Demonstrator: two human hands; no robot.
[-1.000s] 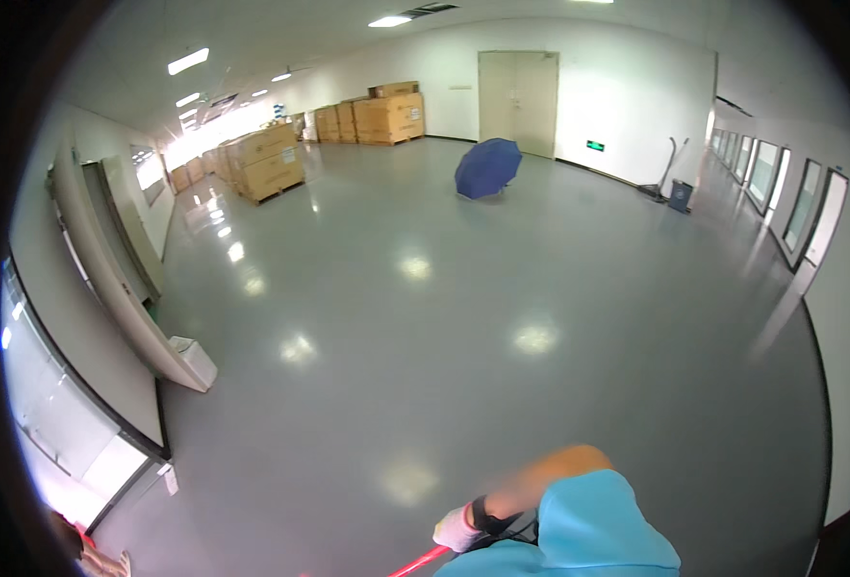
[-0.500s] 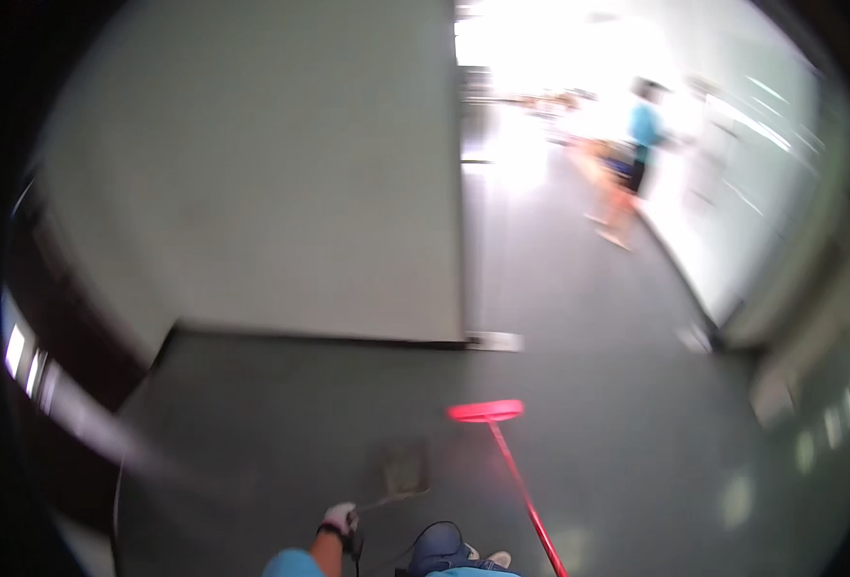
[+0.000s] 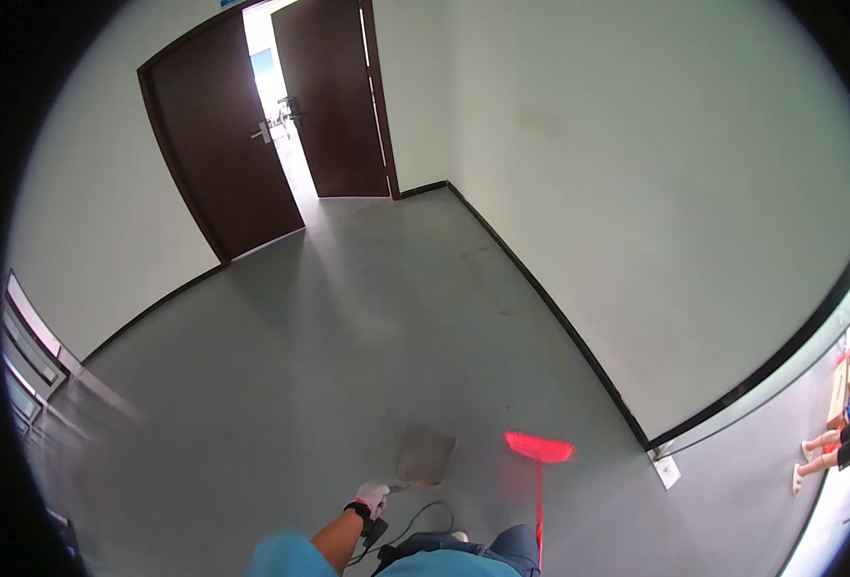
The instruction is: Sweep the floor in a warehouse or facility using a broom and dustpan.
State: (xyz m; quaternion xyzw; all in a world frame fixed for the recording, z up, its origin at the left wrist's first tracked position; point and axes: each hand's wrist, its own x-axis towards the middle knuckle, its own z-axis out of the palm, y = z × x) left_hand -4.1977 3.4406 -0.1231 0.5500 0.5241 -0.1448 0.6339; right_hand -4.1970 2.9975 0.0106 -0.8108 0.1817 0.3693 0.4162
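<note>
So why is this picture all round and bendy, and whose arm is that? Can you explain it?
There's no robot here, just a person wearing a camera on their head. It looks down, and its wide lens bends straight lines. The gloved left hand holds what looks like a dustpan; the right hand is out of sight. The red broom has its stick running down toward the person, but I can't see what holds it. Below is a grey floor, with brown doors ahead.

We see a bristly, plastic-looking broom (image 3: 538, 447) at five o'clock, a cloth glove (image 3: 372, 495) at six, a wood-look door (image 3: 333, 106) at eleven, and smooth, low-gloss flooring (image 3: 280, 385).
</note>
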